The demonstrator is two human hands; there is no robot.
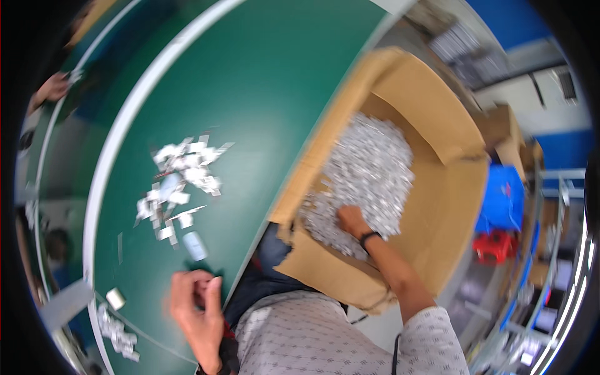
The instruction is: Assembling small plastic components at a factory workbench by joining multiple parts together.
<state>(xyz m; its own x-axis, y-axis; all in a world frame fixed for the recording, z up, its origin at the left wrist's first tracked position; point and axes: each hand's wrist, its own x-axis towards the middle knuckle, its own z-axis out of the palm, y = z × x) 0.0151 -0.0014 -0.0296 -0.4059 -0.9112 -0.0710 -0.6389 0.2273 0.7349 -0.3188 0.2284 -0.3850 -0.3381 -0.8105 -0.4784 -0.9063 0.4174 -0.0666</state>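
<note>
My right hand [352, 220] reaches into a large open cardboard box [437, 125] on the right. It presses into a heap of small silvery-clear pieces [369, 162], its fingers curled and partly hidden among them. My left hand [199, 303] is above the near edge of the green table [250, 119]. Its fingers are bent in toward the thumb; whatever lies between them is too blurred to make out. Just beyond it lies a pale blue-white oblong piece [195, 246]. Farther off, small white pieces [187, 164] are scattered in a loose pile, smeared by motion.
A white rail [112, 150] curves along the table's left side. By the near left are a small cream block [115, 298] and a cluster of whitish pieces [119, 334]. Another person's hand [55, 87] shows at far left. Blue bag [502, 199], red crate [494, 247] and shelving [537, 269] stand right.
</note>
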